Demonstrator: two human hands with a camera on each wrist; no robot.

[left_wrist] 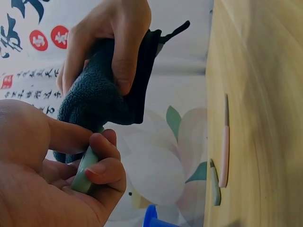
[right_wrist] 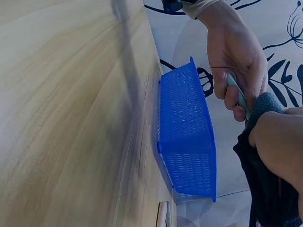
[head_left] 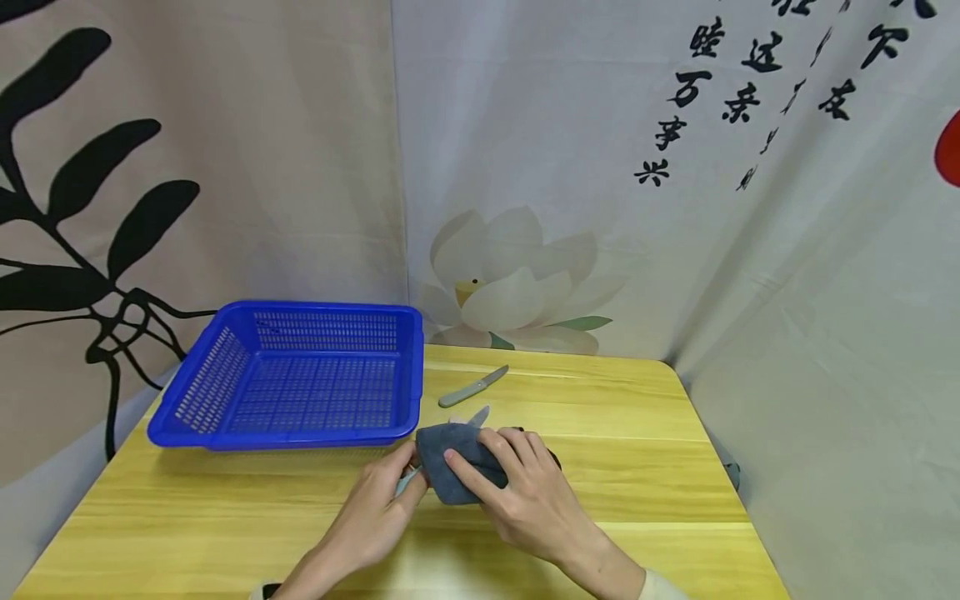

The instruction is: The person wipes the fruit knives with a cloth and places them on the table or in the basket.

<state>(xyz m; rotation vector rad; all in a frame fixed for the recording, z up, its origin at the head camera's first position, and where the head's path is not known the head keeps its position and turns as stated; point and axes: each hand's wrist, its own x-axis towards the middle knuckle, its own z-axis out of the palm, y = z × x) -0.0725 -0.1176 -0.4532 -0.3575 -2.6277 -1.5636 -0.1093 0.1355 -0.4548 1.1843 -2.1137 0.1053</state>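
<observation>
Gripping a slim, smooth, pale-green handle (left_wrist: 84,174) in the left hand (head_left: 378,504), with fingers curled round it, and pinching a dark blue-grey, fleecy cloth (head_left: 459,471) between the thumb and bent fingers of the right hand (head_left: 528,492). Holding both above the pale, wood-grained table (head_left: 637,475), near the right front corner of the blue, perforated plastic basket (head_left: 300,440), with the handle running into the cloth. Cannot make out the handle's far end, covered by the cloth, nor several of the right fingertips, tucked behind it. Hidden mostly behind the cloth in the head view, but plain in the left wrist view: a slender knife with a pink handle (left_wrist: 225,156), lying beside a small knife with a grey-green handle (head_left: 472,388). Cut off at the lower edge of the head view: a dark wristband (head_left: 272,591) and a pale sleeve (head_left: 662,587). Too small to identify: a greenish thing (head_left: 732,475) past the table's right edge. Readable on the white printed hanging (head_left: 525,125), among black brush-written Chinese characters: 万 and 兴. Harder to read: the pale characters in red discs (left_wrist: 39,40), seen sideways from the left wrist.
</observation>
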